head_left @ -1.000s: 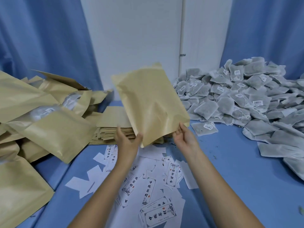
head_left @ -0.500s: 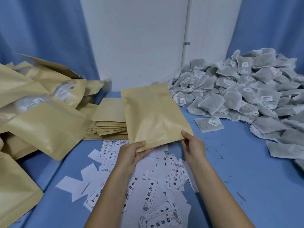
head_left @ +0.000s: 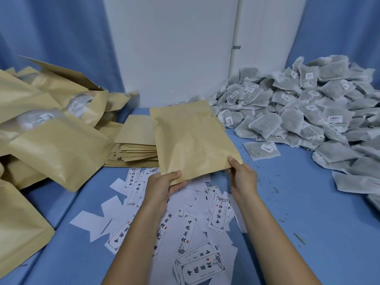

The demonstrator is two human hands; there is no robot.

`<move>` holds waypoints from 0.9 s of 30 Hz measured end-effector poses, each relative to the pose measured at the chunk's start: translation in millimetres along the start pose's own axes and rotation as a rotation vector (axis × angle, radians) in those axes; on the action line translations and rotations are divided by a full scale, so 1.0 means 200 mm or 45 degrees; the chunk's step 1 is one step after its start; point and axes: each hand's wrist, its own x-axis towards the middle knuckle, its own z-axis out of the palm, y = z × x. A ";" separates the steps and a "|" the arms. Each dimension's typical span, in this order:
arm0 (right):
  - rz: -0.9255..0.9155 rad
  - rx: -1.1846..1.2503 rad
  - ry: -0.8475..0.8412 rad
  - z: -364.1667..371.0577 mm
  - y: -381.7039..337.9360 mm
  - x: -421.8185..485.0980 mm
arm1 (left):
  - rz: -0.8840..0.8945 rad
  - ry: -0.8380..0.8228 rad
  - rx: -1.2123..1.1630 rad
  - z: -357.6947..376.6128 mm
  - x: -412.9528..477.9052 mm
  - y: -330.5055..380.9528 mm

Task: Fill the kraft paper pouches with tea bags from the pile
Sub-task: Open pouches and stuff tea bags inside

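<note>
Holding a flat kraft paper pouch (head_left: 191, 140) above the printed labels (head_left: 189, 233), left hand (head_left: 162, 186) pinching its near-left corner, right hand (head_left: 243, 175) its near-right, half-hiding the flat pouch stack (head_left: 135, 145); far right, tea bag pile (head_left: 308, 108) cropped by the edge.
</note>
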 end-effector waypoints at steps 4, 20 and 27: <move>-0.013 0.046 -0.025 -0.01 0.00 0.00 | 0.021 0.025 0.024 0.00 0.00 0.00; 0.121 -0.184 -0.093 0.00 0.06 -0.02 | 0.090 0.092 0.024 0.05 -0.05 -0.02; 0.068 -0.289 -0.095 0.03 0.06 -0.05 | 0.139 0.094 0.051 0.08 -0.08 -0.03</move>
